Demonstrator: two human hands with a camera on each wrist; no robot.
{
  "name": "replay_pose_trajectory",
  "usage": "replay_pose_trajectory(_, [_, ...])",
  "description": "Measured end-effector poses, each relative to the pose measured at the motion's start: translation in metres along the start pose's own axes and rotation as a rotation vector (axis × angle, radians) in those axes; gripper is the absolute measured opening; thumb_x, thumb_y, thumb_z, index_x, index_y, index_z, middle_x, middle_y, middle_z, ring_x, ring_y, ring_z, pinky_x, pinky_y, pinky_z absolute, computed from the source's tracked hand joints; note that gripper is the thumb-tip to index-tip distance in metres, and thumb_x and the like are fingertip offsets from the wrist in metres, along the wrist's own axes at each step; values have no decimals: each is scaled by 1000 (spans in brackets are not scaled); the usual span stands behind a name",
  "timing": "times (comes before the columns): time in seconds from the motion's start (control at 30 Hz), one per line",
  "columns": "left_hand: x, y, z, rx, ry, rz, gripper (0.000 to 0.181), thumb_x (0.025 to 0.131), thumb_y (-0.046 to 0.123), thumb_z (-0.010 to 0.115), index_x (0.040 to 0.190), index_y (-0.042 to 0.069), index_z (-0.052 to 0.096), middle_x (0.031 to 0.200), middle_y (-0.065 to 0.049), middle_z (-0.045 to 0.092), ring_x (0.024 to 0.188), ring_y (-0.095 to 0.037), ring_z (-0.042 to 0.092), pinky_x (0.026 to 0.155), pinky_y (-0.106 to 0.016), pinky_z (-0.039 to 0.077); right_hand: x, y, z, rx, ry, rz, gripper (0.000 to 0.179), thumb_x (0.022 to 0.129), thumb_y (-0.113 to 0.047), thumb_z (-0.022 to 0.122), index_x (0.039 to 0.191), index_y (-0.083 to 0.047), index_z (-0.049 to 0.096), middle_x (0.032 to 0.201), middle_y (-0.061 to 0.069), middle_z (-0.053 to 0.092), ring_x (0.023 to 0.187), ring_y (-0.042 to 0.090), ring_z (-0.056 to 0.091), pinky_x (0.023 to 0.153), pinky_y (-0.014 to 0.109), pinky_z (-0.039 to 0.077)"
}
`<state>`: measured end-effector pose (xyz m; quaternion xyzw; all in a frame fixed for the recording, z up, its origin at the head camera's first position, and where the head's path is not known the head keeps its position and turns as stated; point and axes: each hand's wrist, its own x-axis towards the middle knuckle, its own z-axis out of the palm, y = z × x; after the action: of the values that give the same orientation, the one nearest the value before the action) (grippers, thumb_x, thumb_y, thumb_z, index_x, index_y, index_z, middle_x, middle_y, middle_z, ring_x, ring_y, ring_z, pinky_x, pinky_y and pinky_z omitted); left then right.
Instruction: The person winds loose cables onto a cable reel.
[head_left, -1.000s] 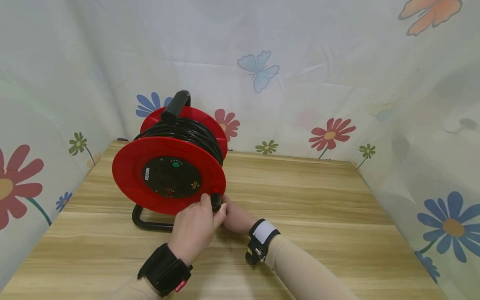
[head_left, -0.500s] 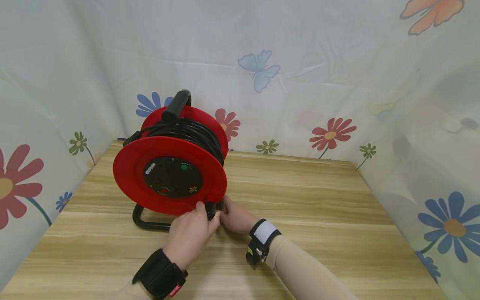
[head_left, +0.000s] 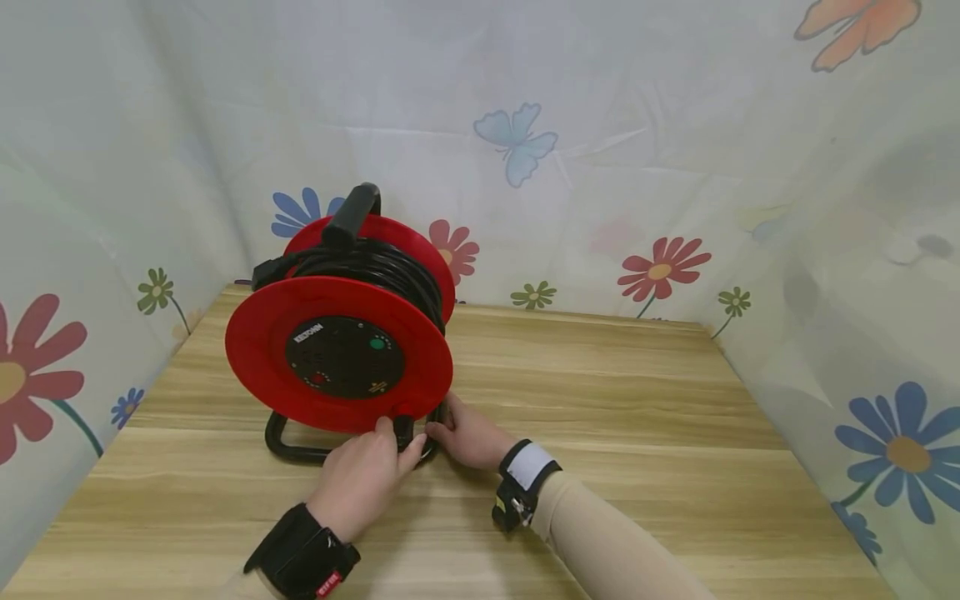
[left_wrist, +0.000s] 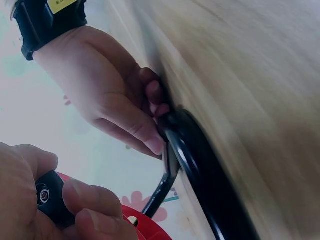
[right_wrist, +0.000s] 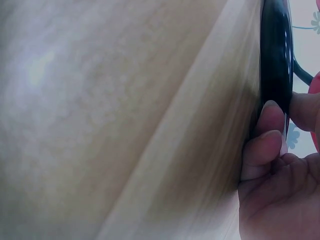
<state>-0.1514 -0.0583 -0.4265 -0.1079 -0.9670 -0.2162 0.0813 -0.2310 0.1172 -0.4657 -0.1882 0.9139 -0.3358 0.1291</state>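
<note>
A red cable reel [head_left: 255,350] wound with black cable [head_left: 367,258] stands on the table at left in the head view. My left hand [head_left: 360,479] pinches the black crank knob [head_left: 403,431] at the lower rim of the disc; its fingers curl round that knob [left_wrist: 52,197] in the left wrist view. To the right, my right hand [head_left: 472,435] grips the bent corner of the black tube stand [head_left: 300,452]. The right wrist view shows thumb and fingers round the tube [right_wrist: 276,50]. A black plug [head_left: 268,272] pokes out at the reel's upper left.
The wood-grain table [head_left: 600,400] stretches to the right of the reel. A flower-print curtain [head_left: 615,150] closes off the back and both sides. On top of the reel is a black carrying handle [head_left: 351,215].
The reel's disc has turned clockwise, with its label rotating. My left hand has moved left and down with the knob. The plug has come up into sight. My right hand stays on the stand.
</note>
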Motion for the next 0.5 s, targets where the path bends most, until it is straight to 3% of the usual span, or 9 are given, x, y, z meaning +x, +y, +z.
replay_pose_trajectory(0.3, [-4,-13,2,12,-27,-19,45,92,45,55,80,2,53,51,-3,50,45,-20,50,38,-34,35,-2,-2,-1,-14,1,8,57,97,-27,53,146,-9,28,63,-4,43,56,9,41,55,26,33])
replay_pose_trajectory(0.5, [-7,-22,0,15,-53,-27,44,92,42,54,85,-2,55,52,-4,52,45,-19,50,39,-34,36,-1,-1,0,-29,19,-8,55,97,-26,53,143,-8,30,62,-4,43,52,8,38,51,25,30])
